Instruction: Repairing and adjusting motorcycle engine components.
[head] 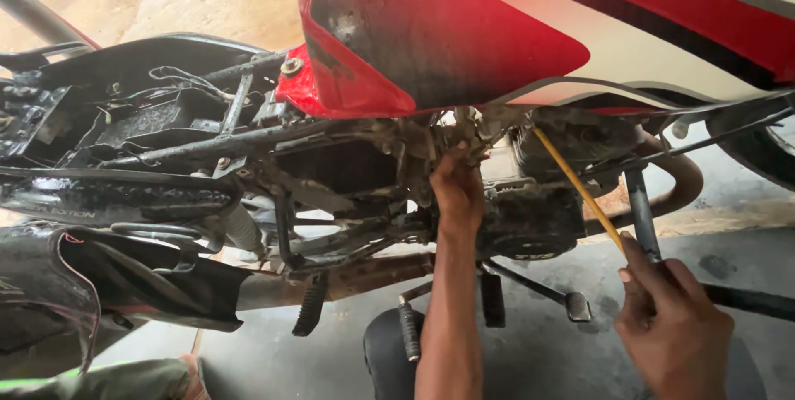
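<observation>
Your left hand (457,189) reaches straight up from the bottom of the view, forearm upright, and its fingers press into the crowded metal parts just under the red fuel tank (464,36). The fingertips are buried among the fittings there, so you cannot tell whether they are pinched on something or only resting against it. The engine block (530,218) sits right beside that hand, touching its outer edge, and the dark frame rail (248,142) runs away from it on the other side toward the stripped tail of the motorcycle.

Your right hand (675,317) is lower and well apart from the left, with the fingers curled shut around the near end of a long yellow rod (575,185). From your grip the rod slants up and away toward your left hand, and its far end disappears into the shadow under the tank, just beyond the engine. A dark metal shaft (639,209) stands right behind your right knuckles, and it is not clear whether your fingers also touch it.

Below your left forearm a foot peg (312,305) hangs down, and between your two hands a brake pedal (577,305) juts out low. The curved exhaust pipe (683,180) bends just above your right hand
</observation>
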